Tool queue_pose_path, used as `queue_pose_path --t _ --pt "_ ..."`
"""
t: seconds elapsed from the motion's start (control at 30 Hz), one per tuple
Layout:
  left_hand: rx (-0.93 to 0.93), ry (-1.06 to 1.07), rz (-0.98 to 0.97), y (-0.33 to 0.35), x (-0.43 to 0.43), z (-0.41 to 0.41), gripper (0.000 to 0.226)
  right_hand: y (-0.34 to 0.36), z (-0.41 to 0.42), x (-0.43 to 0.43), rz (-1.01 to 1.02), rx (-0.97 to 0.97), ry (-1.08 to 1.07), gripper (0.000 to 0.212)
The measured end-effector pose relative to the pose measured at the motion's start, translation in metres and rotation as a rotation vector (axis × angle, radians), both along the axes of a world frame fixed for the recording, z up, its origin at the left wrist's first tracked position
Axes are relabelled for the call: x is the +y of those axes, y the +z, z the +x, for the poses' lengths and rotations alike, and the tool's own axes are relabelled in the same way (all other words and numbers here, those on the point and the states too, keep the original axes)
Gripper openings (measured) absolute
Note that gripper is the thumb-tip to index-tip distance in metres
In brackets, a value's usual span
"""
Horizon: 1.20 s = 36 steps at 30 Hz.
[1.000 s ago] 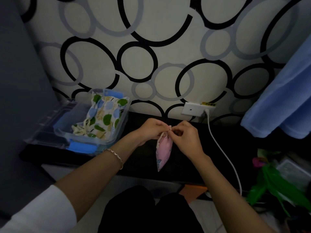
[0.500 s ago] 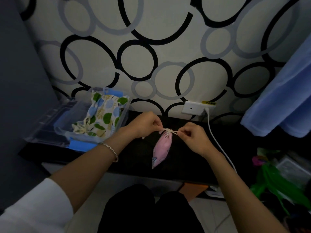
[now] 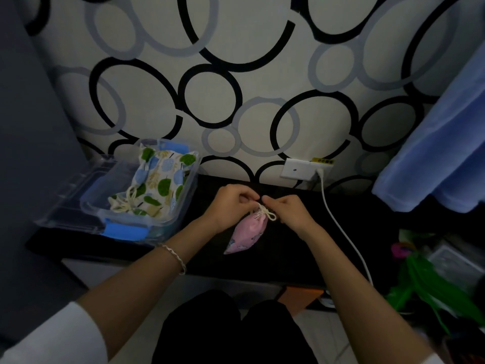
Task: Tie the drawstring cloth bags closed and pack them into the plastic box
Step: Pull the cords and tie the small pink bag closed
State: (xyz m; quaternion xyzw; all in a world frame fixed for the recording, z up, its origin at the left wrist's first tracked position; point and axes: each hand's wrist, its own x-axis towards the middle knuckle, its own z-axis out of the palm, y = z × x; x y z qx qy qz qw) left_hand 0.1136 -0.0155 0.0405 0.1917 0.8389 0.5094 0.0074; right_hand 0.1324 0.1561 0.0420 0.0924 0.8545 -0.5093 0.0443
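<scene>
A small pink cloth bag point(image 3: 248, 232) hangs slanted over the black shelf point(image 3: 288, 253), its neck gathered by a cream drawstring point(image 3: 267, 212). My left hand point(image 3: 231, 203) pinches the cord at the bag's neck from the left. My right hand point(image 3: 288, 212) pinches the cord from the right, fingertips nearly meeting the left hand's. A clear plastic box point(image 3: 168, 222) with blue clips stands at the left end of the shelf. Inside it lies a white bag printed with green and blue leaves point(image 3: 160, 185), its drawstring tied.
The box's clear lid point(image 3: 70, 203) lies under and left of the box. A wall socket point(image 3: 301, 169) with a white cable point(image 3: 341, 227) sits right of my hands. Blue cloth point(image 3: 441, 158) hangs at the right. Green leaves and clutter point(image 3: 433, 285) fill the lower right.
My hands pulled apart, drawing the cord taut and tilting the bag, then came back together at its neck. A loop of cord now lies beside the knot.
</scene>
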Motion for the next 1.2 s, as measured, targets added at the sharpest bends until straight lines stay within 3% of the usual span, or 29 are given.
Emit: queue_pose_path --t 0.07,0.23,0.4,0.53,0.67,0.77,0.93,1.0,1.1,1.2 --pt "-0.042 0.035 0.073 -0.002 0.002 0.0 0.02 0.005 -0.001 -0.004 -0.037 -0.066 0.051 0.039" --pt "-0.071 0.095 0.156 -0.004 0.001 -0.002 0.026 0.01 -0.001 -0.006 -0.039 -0.09 0.112 0.012" --pt "-0.139 0.125 0.222 -0.002 0.007 -0.004 0.034 0.008 0.001 -0.006 -0.068 -0.028 0.153 0.018" --pt "-0.127 0.067 0.26 -0.001 0.01 -0.006 0.04 0.009 0.005 -0.004 -0.155 0.025 0.14 0.004" --pt "-0.14 0.021 0.311 0.002 0.011 -0.005 0.044 0.011 0.004 -0.002 -0.235 0.021 0.13 0.017" --pt "-0.186 0.03 0.374 0.002 0.012 -0.004 0.048 0.012 0.005 -0.002 -0.188 0.079 0.139 0.021" --pt "-0.2 0.079 0.243 -0.005 0.01 -0.012 0.047 0.007 0.006 0.0 -0.163 0.156 0.158 0.021" --pt "-0.269 0.058 0.216 -0.005 0.008 -0.013 0.042 0.006 0.006 0.001 -0.177 0.164 0.151 0.02" --pt "-0.48 -0.051 0.338 -0.003 0.006 -0.011 0.023 0.005 0.007 0.001 -0.176 0.172 0.15 0.021" --pt "-0.559 -0.065 0.27 -0.002 0.007 -0.011 0.02 0.007 0.007 0.0 -0.191 0.176 0.144 0.023"
